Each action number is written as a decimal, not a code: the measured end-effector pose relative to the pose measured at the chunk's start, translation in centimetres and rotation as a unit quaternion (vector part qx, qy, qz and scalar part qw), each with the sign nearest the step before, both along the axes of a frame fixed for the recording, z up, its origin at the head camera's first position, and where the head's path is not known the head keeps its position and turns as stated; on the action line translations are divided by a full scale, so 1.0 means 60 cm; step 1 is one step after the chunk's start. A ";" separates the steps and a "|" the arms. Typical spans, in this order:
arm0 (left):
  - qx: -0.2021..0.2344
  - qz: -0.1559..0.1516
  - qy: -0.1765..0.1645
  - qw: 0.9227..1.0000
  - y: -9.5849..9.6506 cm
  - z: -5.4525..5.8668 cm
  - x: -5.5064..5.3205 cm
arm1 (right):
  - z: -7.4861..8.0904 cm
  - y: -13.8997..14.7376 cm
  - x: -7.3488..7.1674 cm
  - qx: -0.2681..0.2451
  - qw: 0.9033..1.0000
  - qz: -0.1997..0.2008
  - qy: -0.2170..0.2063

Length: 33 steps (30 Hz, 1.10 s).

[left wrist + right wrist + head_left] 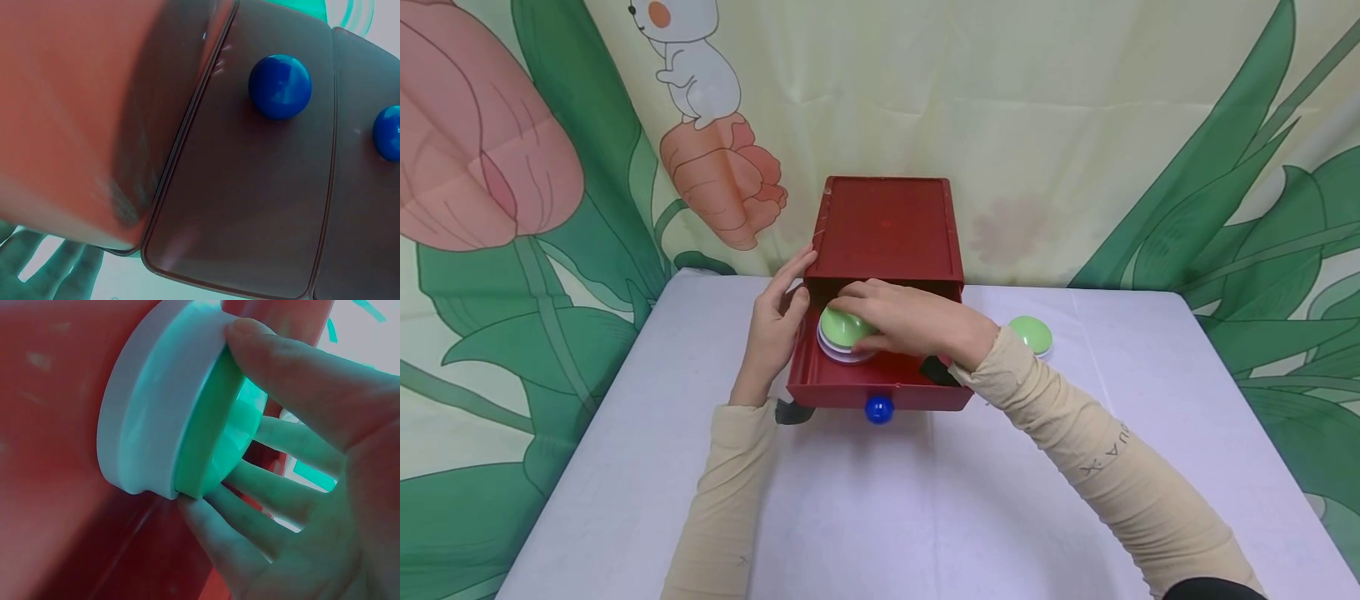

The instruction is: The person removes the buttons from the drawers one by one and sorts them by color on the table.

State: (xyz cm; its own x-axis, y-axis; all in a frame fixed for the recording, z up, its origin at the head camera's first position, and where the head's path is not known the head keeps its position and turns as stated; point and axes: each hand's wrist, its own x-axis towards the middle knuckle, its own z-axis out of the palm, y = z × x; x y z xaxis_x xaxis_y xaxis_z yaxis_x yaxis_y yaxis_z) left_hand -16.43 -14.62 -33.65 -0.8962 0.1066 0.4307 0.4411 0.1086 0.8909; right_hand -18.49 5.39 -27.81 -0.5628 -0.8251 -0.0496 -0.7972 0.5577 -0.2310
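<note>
A red drawer box [887,229] stands on the table with its top drawer [880,396] pulled out by a blue knob [879,409] side. Inside the drawer, at its left, sits a round white container with a green domed top [842,327]. My right hand [910,317] grips this container from above, thumb and fingers spread around its rim [212,425]. My left hand [775,321] rests against the box's left side, fingers extended. In the left wrist view its fingers [69,269] show at the lower left, beside the drawer fronts [237,175].
A second green-topped white container [1032,334] stands on the table to the right of the box, partly behind my right forearm. The white-covered table [850,517] meets a printed curtain [1037,125] behind the box. Lower drawers have blue knobs [280,86].
</note>
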 end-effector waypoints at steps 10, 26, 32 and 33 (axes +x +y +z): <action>0.008 -0.005 0.007 1.000 -0.005 -0.014 -0.010 | 0.011 0.005 0.007 -0.010 1.000 0.023 0.012; -0.001 0.000 -0.003 1.000 0.000 0.001 0.001 | 0.037 0.026 0.019 -0.061 0.997 0.028 0.040; 0.002 -0.002 -0.004 1.000 0.000 0.001 0.001 | 0.046 0.040 0.026 -0.080 0.995 0.027 0.048; 0.003 -0.002 -0.004 1.000 0.000 0.001 0.001 | 0.047 0.042 0.027 -0.085 0.995 0.027 0.049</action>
State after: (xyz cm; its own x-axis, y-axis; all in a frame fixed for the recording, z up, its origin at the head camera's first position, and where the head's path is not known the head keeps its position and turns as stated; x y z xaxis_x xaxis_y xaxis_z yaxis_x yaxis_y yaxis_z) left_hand -16.38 -14.60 -33.60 -0.8994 0.1075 0.4237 0.4339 0.1016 0.8952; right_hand -16.90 7.93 -24.96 -0.5120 -0.8466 0.1457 -0.8488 0.4725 -0.2373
